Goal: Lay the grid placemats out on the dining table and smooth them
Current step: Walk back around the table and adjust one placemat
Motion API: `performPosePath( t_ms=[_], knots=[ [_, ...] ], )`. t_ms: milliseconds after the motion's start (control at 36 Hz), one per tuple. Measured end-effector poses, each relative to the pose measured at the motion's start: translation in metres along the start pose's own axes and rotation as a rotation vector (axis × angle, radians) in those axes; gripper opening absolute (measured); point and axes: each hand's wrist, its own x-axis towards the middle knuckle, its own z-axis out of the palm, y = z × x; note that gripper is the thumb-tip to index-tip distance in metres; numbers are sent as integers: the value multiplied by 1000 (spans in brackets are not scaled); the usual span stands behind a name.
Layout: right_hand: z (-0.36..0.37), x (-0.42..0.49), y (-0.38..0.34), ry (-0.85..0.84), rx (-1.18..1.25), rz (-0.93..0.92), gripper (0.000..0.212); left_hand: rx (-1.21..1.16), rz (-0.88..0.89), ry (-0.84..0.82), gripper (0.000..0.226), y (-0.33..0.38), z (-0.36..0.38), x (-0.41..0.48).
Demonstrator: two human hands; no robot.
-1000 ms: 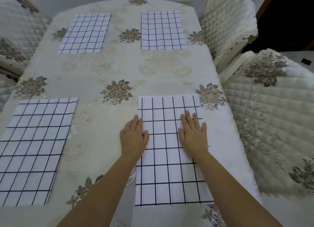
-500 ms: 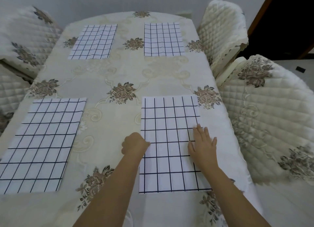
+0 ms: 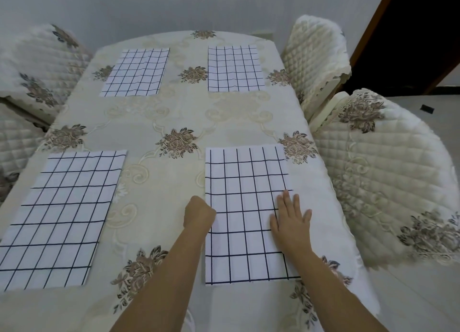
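Several white placemats with a dark grid lie flat on the dining table (image 3: 174,112), which is covered by a cream floral cloth. The near right placemat (image 3: 245,207) is under my hands. My right hand (image 3: 290,222) presses flat on its right side, fingers straight and spread. My left hand (image 3: 199,213) is curled into a fist at the mat's left edge; its fingers are hidden, so I cannot tell if it pinches the edge. The near left placemat (image 3: 62,217), far left placemat (image 3: 137,73) and far right placemat (image 3: 235,69) lie untouched.
Quilted cream chairs stand close around the table: two on the right (image 3: 388,172) (image 3: 316,55) and two on the left (image 3: 37,65) (image 3: 17,142). A grey wall is behind the table. A dark doorway (image 3: 418,33) opens at the top right.
Both hands slid toward me along the near right placemat. My left hand went from flat on the mat to a fist at its left edge. The view pulled back and rose.
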Motion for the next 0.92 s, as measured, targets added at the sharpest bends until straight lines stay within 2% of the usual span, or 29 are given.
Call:
performPosePath(
  t_ms=[28,111,167,278,389,444,528,583,639,722,806,917],
  knots=[
    [0,0,0,-4,0,3,74,-13,5,10,12,0,-1,-2],
    [2,1,0,-19,-19,13,75,-2,-6,25,29,-1,-2,-2],
    [2,0,-1,12,-36,2,71,20,-1,30,30,-3,-3,-1],
    [2,0,-2,-38,-45,4,77,45,21,32,28,-7,-3,2],
    [3,1,-3,-48,-54,28,61,74,76,42,23,-10,-1,2],
    [1,0,-4,-36,-61,6,68,103,96,50,21,-12,0,1],
    [-1,-2,-4,-62,-46,-7,79,223,122,110,29,-11,-1,-7],
    [-2,-4,-6,-52,-50,4,75,411,209,232,31,-11,-1,-15],
    [-3,-5,-11,-50,-88,0,66,535,405,314,30,-15,2,-21],
    [0,-10,-24,19,-135,-64,57,591,657,226,49,-23,12,-27],
    [8,-18,-32,6,-158,-102,55,742,638,58,59,-34,23,-29],
    [15,-19,-28,-24,-207,-103,54,727,623,-56,62,-42,18,-26]
  ],
)
